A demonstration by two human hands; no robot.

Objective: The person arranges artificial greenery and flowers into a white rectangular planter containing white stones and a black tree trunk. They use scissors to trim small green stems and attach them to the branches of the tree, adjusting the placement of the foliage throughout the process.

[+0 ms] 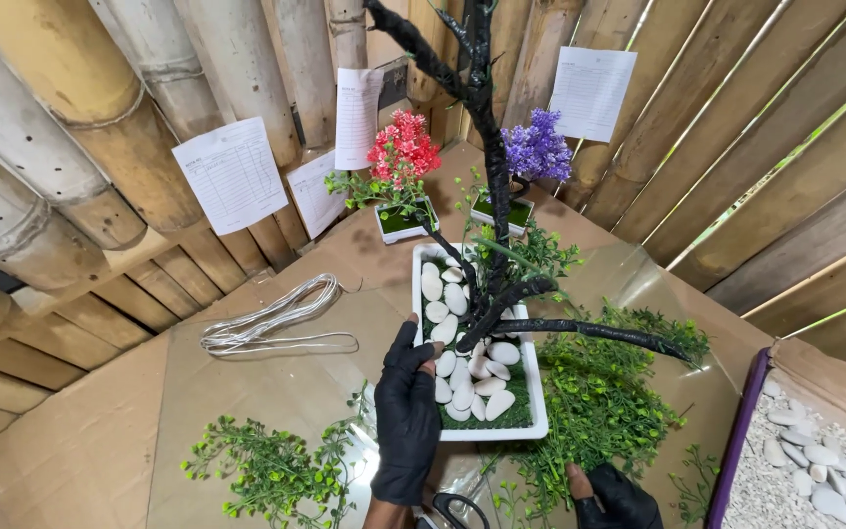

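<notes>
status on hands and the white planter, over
Left hand flat against white planter. Right hand low in green sprigs. Scissors between hands.

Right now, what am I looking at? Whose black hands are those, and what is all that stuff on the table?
The picture comes from a camera worn on a person's head, looking down at their own two hands in black gloves. The left hand rests flat against the side of a white tray that holds white pebbles, green turf and a black tree trunk with bare branches. The right hand is low down among loose green leafy sprigs; I cannot tell if it grips one. On the brown cardboard tabletop lie a coil of white wire, more sprigs and black-handled scissors. Behind stand two small pots, one with red flowers, one with purple flowers.
</notes>
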